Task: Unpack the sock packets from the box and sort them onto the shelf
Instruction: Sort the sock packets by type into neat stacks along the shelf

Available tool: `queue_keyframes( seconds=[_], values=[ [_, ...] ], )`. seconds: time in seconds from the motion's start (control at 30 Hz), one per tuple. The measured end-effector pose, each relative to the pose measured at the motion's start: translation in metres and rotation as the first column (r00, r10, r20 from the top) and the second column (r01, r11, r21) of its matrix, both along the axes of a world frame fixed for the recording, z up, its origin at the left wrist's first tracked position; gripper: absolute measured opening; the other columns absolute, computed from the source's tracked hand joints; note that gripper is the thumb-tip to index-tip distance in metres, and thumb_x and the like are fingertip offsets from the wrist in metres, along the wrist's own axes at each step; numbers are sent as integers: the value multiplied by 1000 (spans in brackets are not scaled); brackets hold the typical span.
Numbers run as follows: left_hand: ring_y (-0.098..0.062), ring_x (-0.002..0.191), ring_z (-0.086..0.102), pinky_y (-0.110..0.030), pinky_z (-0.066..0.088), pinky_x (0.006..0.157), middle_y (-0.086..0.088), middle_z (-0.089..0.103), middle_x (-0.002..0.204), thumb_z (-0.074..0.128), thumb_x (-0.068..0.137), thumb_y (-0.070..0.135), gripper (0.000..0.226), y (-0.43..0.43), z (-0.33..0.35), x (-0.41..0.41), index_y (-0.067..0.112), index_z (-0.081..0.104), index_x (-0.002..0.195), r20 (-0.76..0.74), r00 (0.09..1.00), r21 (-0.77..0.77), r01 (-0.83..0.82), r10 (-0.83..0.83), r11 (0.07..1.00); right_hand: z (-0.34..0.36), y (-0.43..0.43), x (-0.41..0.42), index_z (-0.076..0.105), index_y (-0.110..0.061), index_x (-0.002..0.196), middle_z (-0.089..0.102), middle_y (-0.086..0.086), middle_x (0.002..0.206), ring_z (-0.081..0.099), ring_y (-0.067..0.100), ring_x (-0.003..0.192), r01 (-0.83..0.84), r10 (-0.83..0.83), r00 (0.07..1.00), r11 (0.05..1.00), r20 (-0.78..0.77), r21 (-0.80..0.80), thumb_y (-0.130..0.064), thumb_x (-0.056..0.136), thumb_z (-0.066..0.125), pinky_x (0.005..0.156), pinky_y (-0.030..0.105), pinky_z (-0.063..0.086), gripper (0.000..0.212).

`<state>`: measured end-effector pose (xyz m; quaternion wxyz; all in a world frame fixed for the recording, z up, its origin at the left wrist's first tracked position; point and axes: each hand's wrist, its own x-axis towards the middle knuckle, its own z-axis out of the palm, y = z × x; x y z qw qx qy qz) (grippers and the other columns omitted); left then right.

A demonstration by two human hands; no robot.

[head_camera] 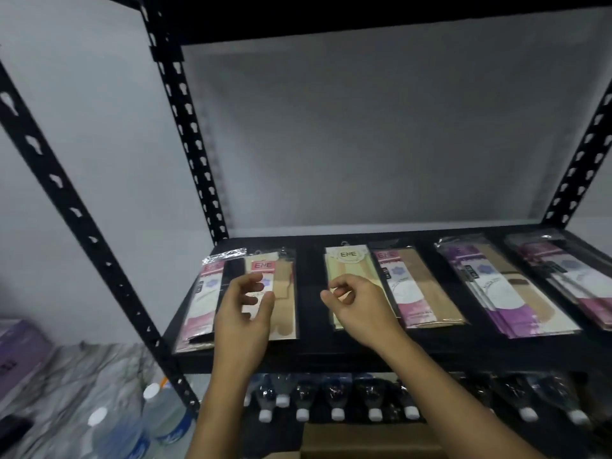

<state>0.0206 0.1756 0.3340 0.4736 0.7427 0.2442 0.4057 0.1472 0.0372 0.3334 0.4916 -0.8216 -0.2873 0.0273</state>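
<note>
Sock packets lie in flat piles side by side along the black shelf, each with its printed header card toward the back wall: a pink pile at the far left, a beige packet next to it, a cream packet in the middle, and a purple pile further right. The left hand hovers over the beige packet with fingers loosely curled and nothing visibly in its grasp, though whether the fingertips brush the film cannot be told. The right hand is above the lower part of the cream packet, likewise loosely curled and empty. A cardboard box shows at the bottom edge between the forearms; its contents are out of sight. These packets look light, thin and floppy, and their glossy clear sleeves will probably slide over one another, so a stack nudged at one end may fan out. The stiffer header card, or a pinch across both long edges, seems the surest place to take hold, with a flat palm to square a pile afterwards.
</note>
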Motion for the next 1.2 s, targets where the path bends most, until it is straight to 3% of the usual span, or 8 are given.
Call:
queue_keyframes(
  seconds=[0.1,0.27,0.43,0.57,0.77,0.9,1.0,1.2],
  values=[
    [-7,99,58,-32,49,87,14,62,105,64,89,16,22,28,-6,-19,25,59,109,-57,988,60,-139,143,988,-7,35,-14,66,-12,102,62,-1,89,55,7,75,-46,44,999,996,-25,-72,-34,86,65,70,18,45,27],
    [-27,126,44,-52,32,108,-4,56,127,62,88,28,40,55,-22,-23,20,55,127,-290,865,205,-361,409,910,-23,79,-25,62,-7,102,60,9,105,59,23,91,-27,15,999,956,-40,-291,-52,83,59,74,30,47,49],
    [-37,133,35,-49,29,107,-20,43,141,57,92,38,65,67,-33,-22,10,31,144,-552,735,203,-340,394,918,-23,88,-27,54,-4,118,55,11,120,60,25,101,24,-52,996,927,-66,-375,-47,78,71,73,27,44,62],
    [-37,127,43,-48,35,102,-19,51,134,63,88,38,68,70,-31,-23,10,32,141,-562,720,226,-341,408,912,-22,83,-21,59,-5,111,66,8,112,64,23,97,21,-68,984,963,-167,-269,-34,72,80,76,30,51,53],
    [-30,119,47,-44,44,95,-11,52,126,76,76,20,66,60,-17,-29,18,42,132,-367,835,193,-362,409,912,-14,67,-26,52,-14,111,65,2,102,66,18,89,24,20,923,994,-384,111,-9,83,71,70,29,54,34],
    [-21,104,59,-22,47,74,-3,54,120,71,81,2,49,57,-6,-32,20,47,120,-90,938,-26,-339,336,940,-9,55,-29,55,-18,109,65,2,101,67,14,82,33,87,901,964,-426,266,-8,90,62,63,28,55,23],
    [-20,102,61,-15,45,66,4,57,109,69,84,-2,43,50,0,-35,20,50,116,110,937,-194,-307,331,932,-4,41,-30,58,-23,103,68,3,104,69,18,89,70,113,894,920,-433,385,-7,91,61,74,34,58,20],
    [-24,96,71,-32,58,65,-5,69,114,72,82,2,46,27,6,-26,20,60,123,323,944,-580,141,67,802,20,-7,-20,59,-21,106,74,4,103,70,25,96,164,119,894,810,-432,562,-5,87,65,88,44,54,26]
  ],
)
